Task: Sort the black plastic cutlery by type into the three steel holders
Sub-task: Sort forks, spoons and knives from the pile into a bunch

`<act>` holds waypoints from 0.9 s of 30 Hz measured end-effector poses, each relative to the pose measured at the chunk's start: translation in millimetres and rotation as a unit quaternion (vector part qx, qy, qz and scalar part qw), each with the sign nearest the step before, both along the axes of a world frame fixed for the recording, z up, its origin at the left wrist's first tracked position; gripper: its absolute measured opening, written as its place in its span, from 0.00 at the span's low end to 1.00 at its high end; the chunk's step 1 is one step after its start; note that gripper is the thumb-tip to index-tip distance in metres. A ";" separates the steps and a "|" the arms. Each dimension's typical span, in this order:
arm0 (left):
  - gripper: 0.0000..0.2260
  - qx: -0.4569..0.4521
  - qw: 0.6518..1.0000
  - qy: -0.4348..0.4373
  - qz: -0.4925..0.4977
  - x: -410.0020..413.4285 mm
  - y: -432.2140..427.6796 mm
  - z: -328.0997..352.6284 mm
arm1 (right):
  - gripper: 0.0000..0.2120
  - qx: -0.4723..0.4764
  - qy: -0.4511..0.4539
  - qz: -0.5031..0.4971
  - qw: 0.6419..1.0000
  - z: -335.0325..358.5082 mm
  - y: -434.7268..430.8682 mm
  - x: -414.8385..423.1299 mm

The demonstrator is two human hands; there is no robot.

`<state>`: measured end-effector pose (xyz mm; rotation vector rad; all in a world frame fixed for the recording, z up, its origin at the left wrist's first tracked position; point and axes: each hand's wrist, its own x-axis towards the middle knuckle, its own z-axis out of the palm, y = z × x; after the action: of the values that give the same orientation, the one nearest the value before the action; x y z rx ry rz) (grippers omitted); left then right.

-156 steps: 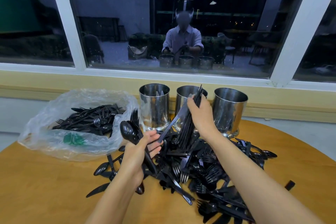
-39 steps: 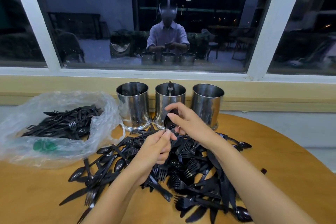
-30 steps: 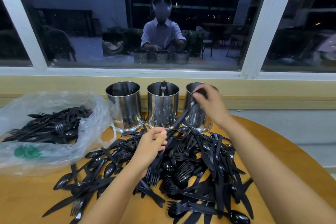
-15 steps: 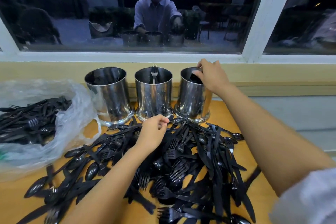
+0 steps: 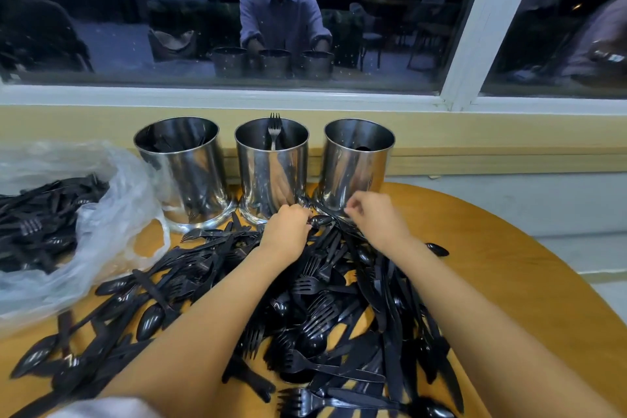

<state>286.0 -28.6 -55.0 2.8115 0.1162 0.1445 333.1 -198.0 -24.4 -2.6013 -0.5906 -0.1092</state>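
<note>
Has brought the right hand [image 5: 376,217] back down from the rim of the right holder [image 5: 356,170] to the far edge of the pile [image 5: 322,299]. Has kept the left hand [image 5: 286,234] at that same edge.

Far to the left of both hands: a plastic bag [image 5: 112,214] with more black cutlery in it. Beyond and left of the left fingers [image 5: 302,214]: the left holder [image 5: 190,180], its contents too dark to tell. Straight beyond those fingers: the middle holder [image 5: 271,173], with one fork [image 5: 274,127] upright at its far wall.

Just right of the left fingertips, touching or nearly so: a spoon [image 5: 320,220]. Only the bowl on show, lying roughly crosswise, with the handle lost in the pile. Between the two hands, nearer the left. Left fingers curled down at it; cannot tell whether pinching it yet. Right fingers [image 5: 353,209] loosely curled and blurred, nothing visibly in them, just right of the spoon.

Close beyond the right fingers: the right holder again, with something dark low inside, so probably the one for spoons. Likely calls for a lift up and away to the right, a short reach from either hand. Most of the pile still unsorted on the surface [image 5: 509,265], nearer than both hands.
</note>
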 end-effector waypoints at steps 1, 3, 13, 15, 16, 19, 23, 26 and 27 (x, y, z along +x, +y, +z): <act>0.15 0.029 1.000 0.006 0.001 0.6 -0.4 -0.8 | 0.09 -0.027 0.023 -0.019 0.999 -8.2 0.2 0.4; 0.14 0.075 0.997 0.007 0.004 2.2 -0.5 -2.0 | 0.14 -0.069 0.059 -0.041 0.995 -18.1 0.5 1.7; 0.06 -0.018 0.998 -0.048 0.028 0.6 9.6 0.5 | 0.04 -0.006 0.039 -0.098 0.994 -20.3 1.0 2.4; 0.05 -0.078 0.992 -0.091 0.026 -3.7 10.1 7.0 | 0.03 0.043 0.023 -0.103 0.993 -16.4 -1.3 1.0; 0.04 -0.098 0.989 -0.112 0.022 -6.1 10.2 11.1 | 0.04 0.078 0.008 -0.102 0.992 -13.9 -2.6 0.1; 0.04 -0.170 0.969 -0.178 0.005 -13.3 12.8 23.5 | 0.03 0.223 -0.018 -0.099 0.970 -1.1 -5.7 -3.8; 0.07 -0.286 0.923 -0.256 0.017 -33.0 11.1 53.6 | 0.02 0.373 0.023 -0.082 0.924 22.7 -9.4 -21.0; 0.06 -0.349 0.886 -0.302 0.052 -59.0 9.5 77.8 | 0.03 0.417 0.033 -0.056 0.907 40.3 -15.3 -43.6; 0.06 -0.367 0.877 -0.301 0.072 -67.8 10.5 83.5 | 0.04 0.418 0.035 -0.045 0.907 46.2 -17.8 -52.4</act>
<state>218.2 -18.1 28.4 1.8928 0.1836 0.8112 280.7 -215.9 21.8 -1.7807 -0.2953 -0.2388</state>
